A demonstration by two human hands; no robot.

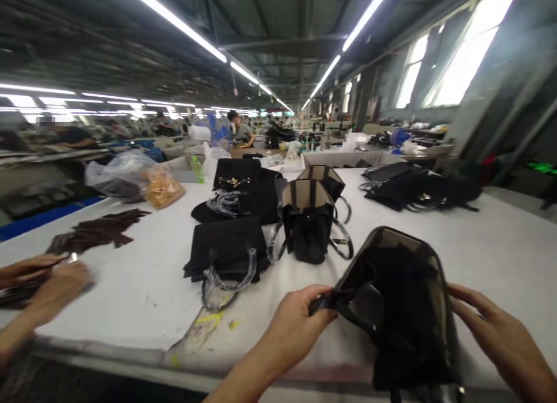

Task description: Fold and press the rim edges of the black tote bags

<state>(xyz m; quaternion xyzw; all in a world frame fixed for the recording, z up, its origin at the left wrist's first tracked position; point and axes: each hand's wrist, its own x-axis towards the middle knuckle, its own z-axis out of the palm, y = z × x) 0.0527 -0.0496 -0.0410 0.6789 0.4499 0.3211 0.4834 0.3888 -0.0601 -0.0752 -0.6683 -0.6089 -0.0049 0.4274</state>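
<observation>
I hold a black handbag point(404, 310) with a tan inner lining at the near edge of the white table point(143, 287). My left hand point(300, 322) pinches its black strap or flap at the left side. My right hand point(496, 327) rests against the bag's right side, fingers curved on it. The bag's mouth gapes toward me.
More black bags stand ahead: an upright one with wrapped handles point(308, 223), a flat one point(226, 249), others behind point(241, 188) and at the right point(413, 185). Dark leather pieces point(100, 229) and plastic sacks point(130, 180) lie left. A co-worker's hands point(52, 281) work at the left edge.
</observation>
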